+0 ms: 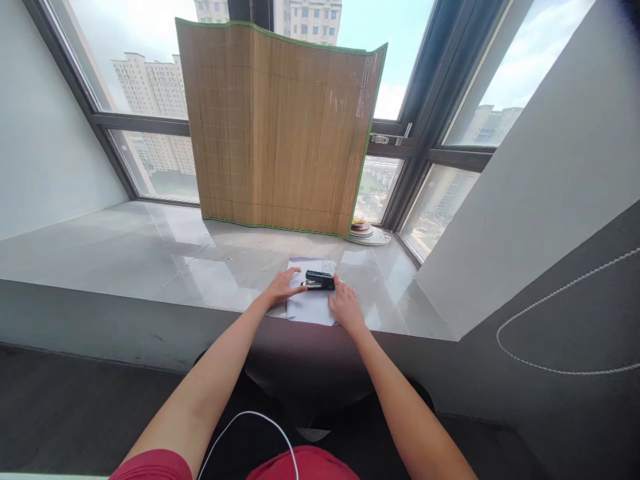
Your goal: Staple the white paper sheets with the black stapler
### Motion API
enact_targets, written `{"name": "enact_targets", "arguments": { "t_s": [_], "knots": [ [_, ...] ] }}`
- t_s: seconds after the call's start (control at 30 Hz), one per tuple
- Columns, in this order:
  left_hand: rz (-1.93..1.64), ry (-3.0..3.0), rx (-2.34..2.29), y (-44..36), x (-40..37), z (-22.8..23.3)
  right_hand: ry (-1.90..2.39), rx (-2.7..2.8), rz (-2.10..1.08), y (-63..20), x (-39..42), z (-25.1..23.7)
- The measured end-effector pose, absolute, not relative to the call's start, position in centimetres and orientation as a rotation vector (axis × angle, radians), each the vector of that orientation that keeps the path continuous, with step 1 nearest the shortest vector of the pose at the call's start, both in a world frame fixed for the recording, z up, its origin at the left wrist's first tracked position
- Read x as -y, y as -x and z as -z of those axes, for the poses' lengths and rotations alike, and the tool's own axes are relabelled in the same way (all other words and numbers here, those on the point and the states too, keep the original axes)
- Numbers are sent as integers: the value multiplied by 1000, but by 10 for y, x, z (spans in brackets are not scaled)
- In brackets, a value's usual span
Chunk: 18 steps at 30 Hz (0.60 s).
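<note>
A black stapler point(319, 281) lies sideways on white sheets of paper point(311, 308) at the front of the window ledge. My left hand point(283, 288) is at its left end, thumb and index finger spread apart, with the thumb tip close to or touching the metal nose. At the other end, my right hand point(346, 305) has its index finger against the stapler's back and its thumb just below, holding that end. Some printed or written lines show on the paper behind the stapler. The right hand covers part of the paper's right edge.
A bamboo mat point(280, 133) with green edging stands against the window behind the paper. Stacked plates point(367, 235) sit by its right corner. A beaded cord point(530, 303) hangs at the right. A white cable point(250, 413) crosses my lap below the tiled ledge point(125, 253).
</note>
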<state>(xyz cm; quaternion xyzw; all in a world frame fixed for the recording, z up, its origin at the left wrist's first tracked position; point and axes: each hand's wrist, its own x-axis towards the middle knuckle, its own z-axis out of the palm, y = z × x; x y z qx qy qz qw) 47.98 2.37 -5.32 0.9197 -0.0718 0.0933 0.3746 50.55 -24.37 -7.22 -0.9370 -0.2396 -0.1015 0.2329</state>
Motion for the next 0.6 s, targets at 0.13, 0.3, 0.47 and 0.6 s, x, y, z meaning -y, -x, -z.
{"name": "enact_targets", "arguments": {
  "t_s": [0.13,0.3,0.47,0.6],
  "knots": [
    [-259,-2107,39,-481,-27,55,2569,663,289,-505,244,72],
    [-267,-2073,27,-484,-28,57,2587,654,283,-505,244,70],
    [-255,-2010,15,-486,-28,58,2599,650,288,-505,243,70],
    [-245,-2048,-2,-486,-28,57,2615,642,282,-506,243,70]
  ]
}}
